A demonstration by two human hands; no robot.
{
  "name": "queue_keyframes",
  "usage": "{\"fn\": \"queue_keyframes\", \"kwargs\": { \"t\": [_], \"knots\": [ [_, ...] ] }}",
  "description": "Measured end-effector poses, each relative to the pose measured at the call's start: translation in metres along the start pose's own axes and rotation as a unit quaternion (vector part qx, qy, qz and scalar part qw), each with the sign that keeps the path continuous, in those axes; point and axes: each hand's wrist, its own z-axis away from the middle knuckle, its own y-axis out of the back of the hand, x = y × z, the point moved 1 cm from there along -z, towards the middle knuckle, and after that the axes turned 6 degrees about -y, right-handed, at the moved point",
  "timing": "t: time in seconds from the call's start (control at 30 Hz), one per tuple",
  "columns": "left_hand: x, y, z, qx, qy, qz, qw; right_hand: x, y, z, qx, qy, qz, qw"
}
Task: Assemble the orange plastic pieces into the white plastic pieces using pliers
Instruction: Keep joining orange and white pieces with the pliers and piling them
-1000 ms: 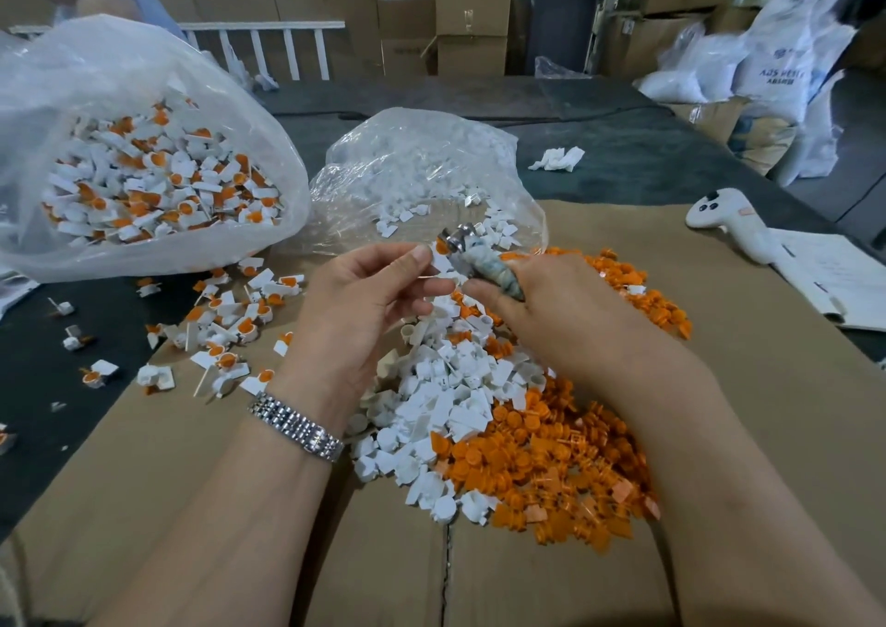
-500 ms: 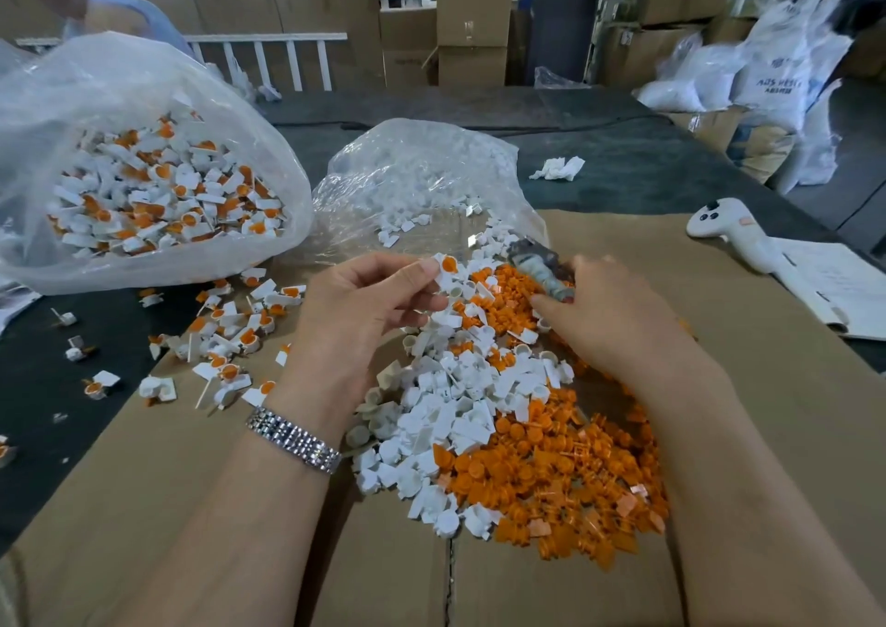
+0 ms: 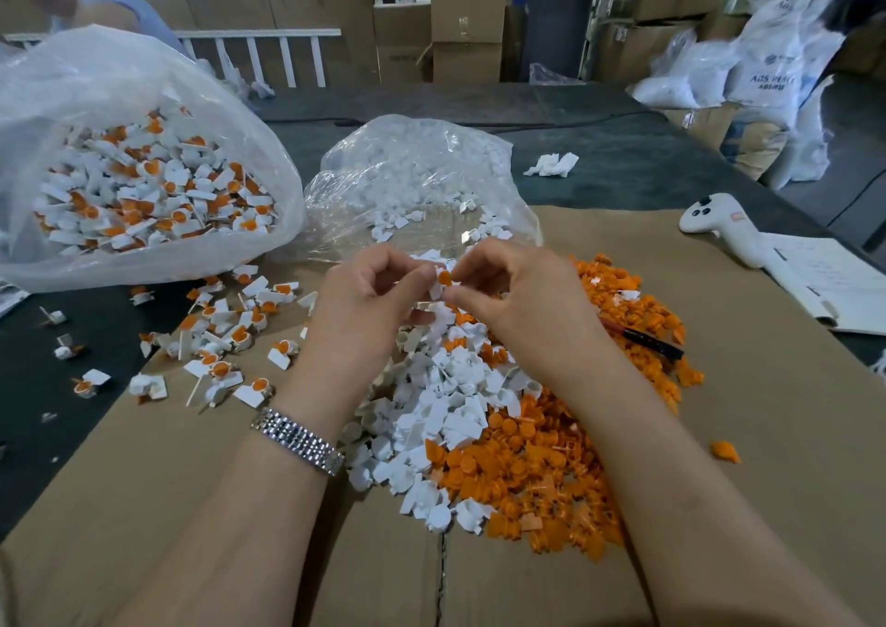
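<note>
Nearest the camera, flattened cardboard [image 3: 791,434] covers the tabletop [image 3: 623,156], and on it lies a heap of white pieces [image 3: 446,415] merging on its right into a heap of orange pieces [image 3: 532,468]. Above this heap both hands meet. The left hand [image 3: 364,305], with a metal watch [image 3: 297,439] on its wrist, pinches a white piece with an orange piece [image 3: 442,281] seated in it; the right hand [image 3: 522,300] pinches the same part from the other side, so the part sits between the 2 grips at the fingertips, raised off the heap. The pliers [image 3: 642,336] lie on the orange heap just right of the right hand, touched by neither hand. Left of the hands, assembled parts [image 3: 230,339] are scattered over cardboard and dark tabletop. Farther off stand 2 clear bags: one of assembled parts [image 3: 144,185] at left, one of white pieces [image 3: 417,180] at centre. A white controller [image 3: 719,223] and papers [image 3: 834,281] lie at right. Beyond are stacked boxes [image 3: 467,17], white sacks [image 3: 767,75] and another person [image 3: 96,3].
</note>
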Motion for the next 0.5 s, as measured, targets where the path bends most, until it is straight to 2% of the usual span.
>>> {"fn": "queue_keyframes", "kwargs": {
  "t": [0.1, 0.27, 0.5],
  "knots": [
    [0.001, -0.002, 0.000, -0.003, -0.013, 0.003, 1.000, 0.002, -0.004, -0.001, 0.021, -0.001, 0.007, 1.000],
    [0.000, -0.006, 0.001, -0.008, -0.056, -0.067, 0.996, 0.003, -0.010, -0.002, 0.049, -0.004, 0.027, 0.998],
    [-0.001, -0.006, 0.000, -0.002, -0.060, -0.139, 0.988, 0.001, -0.015, 0.000, 0.057, 0.038, 0.087, 0.994]
  ]
}}
